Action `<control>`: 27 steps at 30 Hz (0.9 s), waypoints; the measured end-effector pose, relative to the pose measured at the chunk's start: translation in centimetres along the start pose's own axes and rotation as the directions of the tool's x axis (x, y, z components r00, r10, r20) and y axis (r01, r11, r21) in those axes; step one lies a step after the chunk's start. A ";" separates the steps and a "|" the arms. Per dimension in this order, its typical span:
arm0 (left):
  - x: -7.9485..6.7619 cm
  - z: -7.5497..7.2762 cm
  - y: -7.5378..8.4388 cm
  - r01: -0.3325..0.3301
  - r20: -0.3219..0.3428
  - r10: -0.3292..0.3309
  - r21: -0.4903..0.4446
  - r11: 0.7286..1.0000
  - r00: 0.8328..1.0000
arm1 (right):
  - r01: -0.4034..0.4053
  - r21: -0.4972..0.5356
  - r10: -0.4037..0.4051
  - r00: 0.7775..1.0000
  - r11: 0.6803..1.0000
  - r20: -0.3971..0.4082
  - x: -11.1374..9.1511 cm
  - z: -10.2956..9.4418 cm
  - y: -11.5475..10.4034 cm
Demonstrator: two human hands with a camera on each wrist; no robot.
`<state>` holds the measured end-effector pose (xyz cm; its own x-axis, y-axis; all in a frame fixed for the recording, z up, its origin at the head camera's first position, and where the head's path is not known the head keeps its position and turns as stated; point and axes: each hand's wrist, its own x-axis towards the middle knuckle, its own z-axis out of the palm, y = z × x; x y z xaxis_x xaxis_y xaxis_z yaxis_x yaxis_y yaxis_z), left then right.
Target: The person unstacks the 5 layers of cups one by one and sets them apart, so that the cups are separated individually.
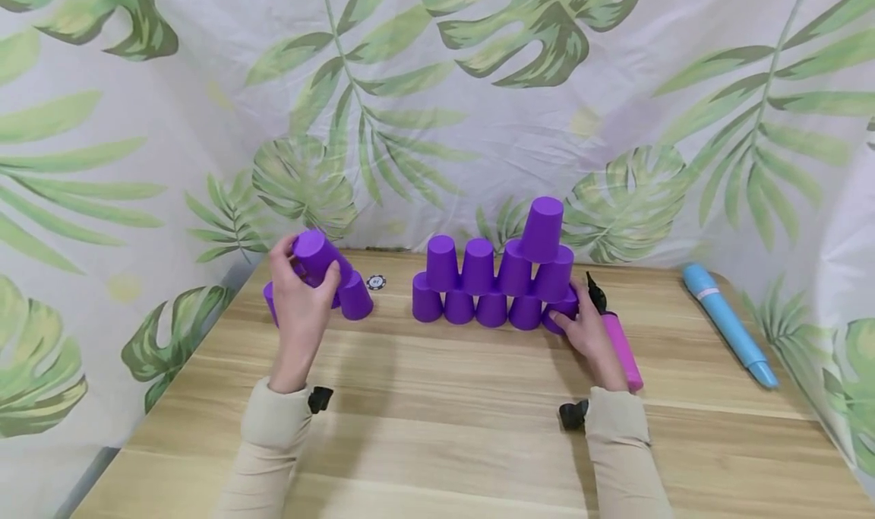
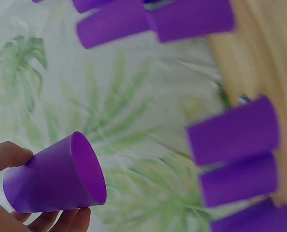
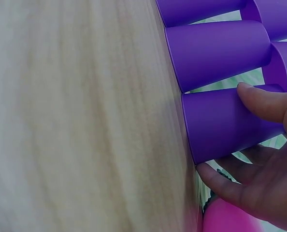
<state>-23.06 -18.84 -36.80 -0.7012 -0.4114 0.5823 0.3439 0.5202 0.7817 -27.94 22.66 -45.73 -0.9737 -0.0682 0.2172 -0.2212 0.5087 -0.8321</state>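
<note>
My left hand (image 1: 305,306) holds a purple cup (image 1: 311,254) in the air, thumb on one side and fingers on the other. In the left wrist view this held cup (image 2: 51,176) shows its open rim. Below it, more upside-down purple cups (image 1: 356,297) stand on the table, partly hidden by the hand. My right hand (image 1: 588,329) grips the end cup (image 3: 225,123) of a stack's bottom row, thumb on the near side and fingers round the outer side. The stack has a bottom row of several upside-down cups (image 1: 491,310), a second row (image 1: 478,267) and one top cup (image 1: 543,230) at the right.
A black-and-white chip (image 1: 376,282) lies between the left cups and the stack. Right of my right hand lies a pink cylinder (image 1: 622,352) with a black tip (image 1: 596,292). A long blue tube-like object (image 1: 730,325) lies farther right. A leaf-print cloth (image 1: 383,124) hangs behind the wooden table (image 1: 437,420).
</note>
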 end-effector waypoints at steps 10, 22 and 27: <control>0.0 -2.0 -4.9 0.161 0.038 -0.170 0.176 0.971 0.985 | 0.003 -0.006 -0.003 1.000 1.000 -0.008 0.2 0.4 0.4; -0.6 -2.2 -7.6 0.224 0.123 -0.288 0.376 0.899 0.950 | 0.006 0.000 -0.006 1.000 1.000 0.004 0.8 1.2 0.8; -1.9 -4.8 -8.4 0.253 0.077 -0.318 0.444 0.860 0.945 | 0.053 0.019 -0.054 0.995 0.998 0.085 2.5 3.5 -0.1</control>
<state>-21.64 -26.03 -43.44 -0.8199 -0.4966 0.2847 -0.1591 0.6754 0.7200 -30.54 19.48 -46.88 -0.9613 -0.1685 0.2178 -0.2733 0.4883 -0.8287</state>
